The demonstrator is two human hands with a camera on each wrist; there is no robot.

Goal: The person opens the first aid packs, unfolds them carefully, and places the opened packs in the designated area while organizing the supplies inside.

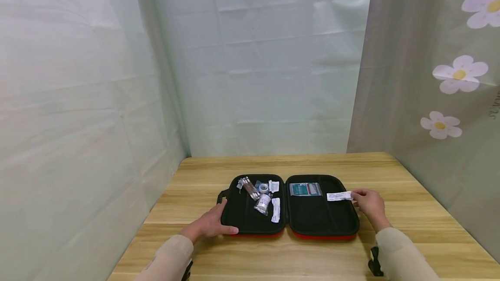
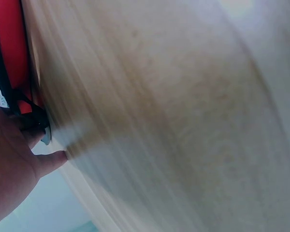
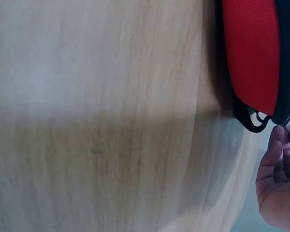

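A zippered case (image 1: 250,225), black inside and red outside, lies unfolded flat on the wooden table. My left hand (image 1: 212,222) rests against its left front corner, thumb stretched along the front edge. Over the right half, my right hand (image 1: 370,206) pinches the end of a narrow white printed packet (image 1: 338,196). A teal-and-clear packet (image 1: 306,189) lies at the back of that half. In the left half are a wrapped white roll (image 1: 263,203), a tape roll (image 1: 264,188), a clear pack of brown sticks (image 1: 250,187) and a long white packet (image 1: 275,210).
A smaller white packet (image 1: 274,186) and a small clear bag (image 1: 240,185) also lie in the left half. The wooden table (image 1: 312,259) runs back to pale hanging sheets (image 1: 265,77). A black strap loop (image 3: 251,123) sticks out from the case's side.
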